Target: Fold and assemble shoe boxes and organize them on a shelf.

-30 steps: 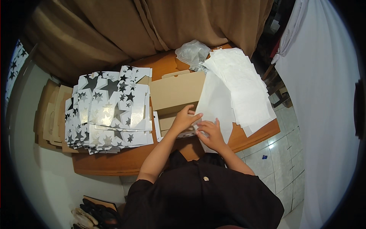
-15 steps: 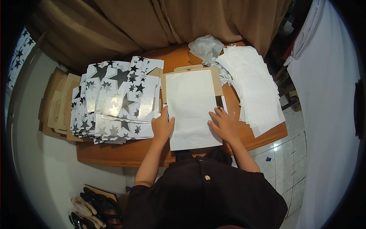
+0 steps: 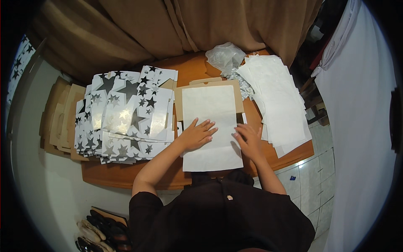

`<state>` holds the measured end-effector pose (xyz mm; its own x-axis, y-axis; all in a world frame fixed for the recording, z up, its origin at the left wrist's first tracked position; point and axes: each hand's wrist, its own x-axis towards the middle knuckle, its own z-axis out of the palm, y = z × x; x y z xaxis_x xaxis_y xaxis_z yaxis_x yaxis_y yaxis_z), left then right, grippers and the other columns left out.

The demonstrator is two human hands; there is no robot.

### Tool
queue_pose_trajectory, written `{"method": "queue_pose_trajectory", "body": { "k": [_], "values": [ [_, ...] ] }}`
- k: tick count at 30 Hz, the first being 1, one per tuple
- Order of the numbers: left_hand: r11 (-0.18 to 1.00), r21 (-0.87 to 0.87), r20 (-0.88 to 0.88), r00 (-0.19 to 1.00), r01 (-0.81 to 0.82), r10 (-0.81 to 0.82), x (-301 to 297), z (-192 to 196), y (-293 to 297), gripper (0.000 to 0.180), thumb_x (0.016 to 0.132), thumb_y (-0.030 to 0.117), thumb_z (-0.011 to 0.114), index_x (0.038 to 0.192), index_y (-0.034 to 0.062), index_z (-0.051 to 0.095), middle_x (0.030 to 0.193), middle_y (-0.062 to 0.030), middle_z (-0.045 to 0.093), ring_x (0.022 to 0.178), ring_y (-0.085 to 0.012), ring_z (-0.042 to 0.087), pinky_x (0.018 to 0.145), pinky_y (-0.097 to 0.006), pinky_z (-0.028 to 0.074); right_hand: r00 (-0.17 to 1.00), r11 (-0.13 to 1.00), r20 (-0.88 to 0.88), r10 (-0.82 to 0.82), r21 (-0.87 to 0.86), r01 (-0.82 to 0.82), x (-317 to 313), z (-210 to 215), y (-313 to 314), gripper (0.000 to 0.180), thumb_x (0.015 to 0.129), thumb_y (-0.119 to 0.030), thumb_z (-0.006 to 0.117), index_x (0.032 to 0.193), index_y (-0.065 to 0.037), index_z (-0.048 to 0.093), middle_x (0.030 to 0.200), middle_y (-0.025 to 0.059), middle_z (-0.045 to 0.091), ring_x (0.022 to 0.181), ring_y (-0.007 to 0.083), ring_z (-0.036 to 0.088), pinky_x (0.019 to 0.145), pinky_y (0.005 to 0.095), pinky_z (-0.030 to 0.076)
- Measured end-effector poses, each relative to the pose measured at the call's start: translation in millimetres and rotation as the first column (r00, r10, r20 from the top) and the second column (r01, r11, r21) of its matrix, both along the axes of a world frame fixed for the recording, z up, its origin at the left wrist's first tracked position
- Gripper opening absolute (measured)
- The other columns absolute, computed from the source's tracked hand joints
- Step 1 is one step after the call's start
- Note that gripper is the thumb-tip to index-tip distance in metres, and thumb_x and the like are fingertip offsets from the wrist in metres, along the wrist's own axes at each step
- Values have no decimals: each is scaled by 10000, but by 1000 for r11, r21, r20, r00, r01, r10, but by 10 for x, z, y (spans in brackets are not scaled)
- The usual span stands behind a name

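Since half a second ago, the left hand (image 3: 197,135) has moved from the left edge of a plain white paper sheet (image 3: 210,105) onto its middle, while the right hand (image 3: 249,142) has stayed by its right edge. Palm down, the left hand is flat with its fingers a little apart, pointing right across the paper. Loosely bent, the right hand has its fingertips at the sheet's right border; whether they pinch the paper cannot be told.

The sheet lies lengthwise over a brown cardboard box (image 3: 239,98) in front of the person, hiding most of it; strips of brown board show along the sheet's far end and sides. Its near end reaches toward the person's dark brown shirt (image 3: 218,214).

Both rest on an orange-brown wooden bench (image 3: 138,178). On the left is a broad pile of star-printed white cardboard pieces (image 3: 126,113), with brown cardboard pieces (image 3: 63,122) beyond it, next to the wall. On the right, a loosely fanned stack of white sheets (image 3: 279,101) slants toward the bench's edge. Behind the box sits a crumpled clear plastic bag (image 3: 226,58), in front of a brown curtain (image 3: 126,38).
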<state>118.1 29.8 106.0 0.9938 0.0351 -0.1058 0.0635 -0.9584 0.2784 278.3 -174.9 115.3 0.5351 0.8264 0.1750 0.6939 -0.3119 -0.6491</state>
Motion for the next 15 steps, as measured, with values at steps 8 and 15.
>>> {"method": "queue_pose_trajectory", "body": {
  "k": [8, 15],
  "values": [
    [992, -123, -105, 994, -5, -8, 42, -131, 49, 504, 975, 408, 258, 1403, 155, 337, 1479, -118, 257, 1387, -288, 172, 1109, -527, 79, 950, 944, -54, -308, 108, 312, 919, -309, 405, 241, 859, -244, 520, 1017, -113, 647, 1113, 73, 607, 1103, 270, 520, 1007, 661, 122],
    [903, -419, -260, 965, -92, -23, 74, -245, 27, 521, 977, 430, 252, 1401, 139, 339, 1464, -137, 282, 1370, -302, 218, 1101, -514, 145, 977, 964, 145, -157, -193, 184, 1342, -753, 995, 262, 845, -194, 517, 1074, -127, 626, 1103, 4, 608, 1118, 207, 515, 1000, 708, 131]
  ]
}}
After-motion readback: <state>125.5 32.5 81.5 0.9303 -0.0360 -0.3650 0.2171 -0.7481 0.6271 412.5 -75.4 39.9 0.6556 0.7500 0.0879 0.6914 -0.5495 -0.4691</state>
